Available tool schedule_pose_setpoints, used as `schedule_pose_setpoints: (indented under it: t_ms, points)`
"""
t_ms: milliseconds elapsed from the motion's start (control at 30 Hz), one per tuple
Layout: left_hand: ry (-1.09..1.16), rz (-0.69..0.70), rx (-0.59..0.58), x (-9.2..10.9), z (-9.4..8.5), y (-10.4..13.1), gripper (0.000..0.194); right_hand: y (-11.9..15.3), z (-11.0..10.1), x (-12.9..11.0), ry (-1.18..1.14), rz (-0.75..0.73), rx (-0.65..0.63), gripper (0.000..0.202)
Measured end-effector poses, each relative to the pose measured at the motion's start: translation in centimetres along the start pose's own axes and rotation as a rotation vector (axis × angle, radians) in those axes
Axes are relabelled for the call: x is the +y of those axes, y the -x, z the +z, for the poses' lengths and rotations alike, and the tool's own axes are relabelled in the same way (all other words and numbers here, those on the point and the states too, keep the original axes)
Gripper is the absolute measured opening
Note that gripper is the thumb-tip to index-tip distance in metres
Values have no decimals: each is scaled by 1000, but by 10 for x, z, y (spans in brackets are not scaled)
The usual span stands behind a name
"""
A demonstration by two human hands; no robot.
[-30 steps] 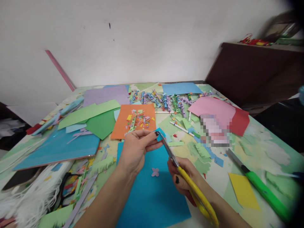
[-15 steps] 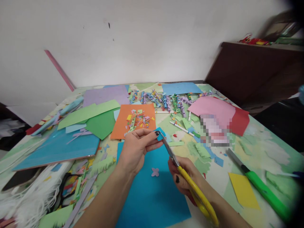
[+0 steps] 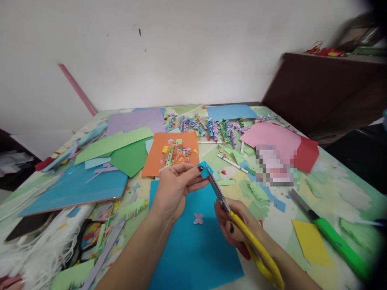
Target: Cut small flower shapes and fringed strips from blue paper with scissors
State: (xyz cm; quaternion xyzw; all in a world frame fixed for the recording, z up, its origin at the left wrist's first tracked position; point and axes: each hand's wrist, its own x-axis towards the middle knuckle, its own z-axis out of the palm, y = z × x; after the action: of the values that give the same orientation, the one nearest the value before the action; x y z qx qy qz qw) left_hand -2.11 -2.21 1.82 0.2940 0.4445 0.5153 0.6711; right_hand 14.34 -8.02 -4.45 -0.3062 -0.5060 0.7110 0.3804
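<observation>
Between thumb and fingers, my left hand (image 3: 175, 189) pinches a small blue paper piece (image 3: 205, 170). My right hand (image 3: 234, 221) is closed round yellow-handled scissors (image 3: 254, 245), whose blades point up and left and meet the blue piece. Under both hands lies a large blue sheet (image 3: 193, 253), with a small lilac four-petalled shape (image 3: 198, 218) on it. Just beyond my left hand is an orange sheet (image 3: 151, 155) covered in small colourful paper scraps.
A green-handled cutter (image 3: 338, 241) and a yellow paper (image 3: 311, 243) lie at the right. Decorated paper rolls (image 3: 211, 128) stand near the wall. White yarn (image 3: 39, 257), black-framed glasses (image 3: 79, 241) and a phone (image 3: 30, 226) are at the left.
The scissors have tilted slightly, with their handles lower and further right, and the thumb of my right hand has shifted right. My left hand keeps its pinch on the blue piece.
</observation>
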Motion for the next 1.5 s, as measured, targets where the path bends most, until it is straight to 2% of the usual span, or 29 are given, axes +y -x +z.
schedule_pose_setpoints:
  t_ms: [33,133,267,500,800,1500]
  points:
    - [2,3,4,0,0,0,16,-1,-3,4,11,-13,-58,40]
    - [4,13,13,0,1,2,18,-3,-9,15,20,-32,-119,40]
    - [-5,42,25,-1,3,3,19,-2,-8,16,22,-36,-83,42]
    - [-31,63,37,-2,3,4,19,-3,-5,10,37,-18,-73,40]
    - [-39,83,45,-3,4,4,19,-1,4,-2,18,-34,10,41]
    - [-29,53,45,-2,3,3,17,3,12,-8,-33,21,99,48]
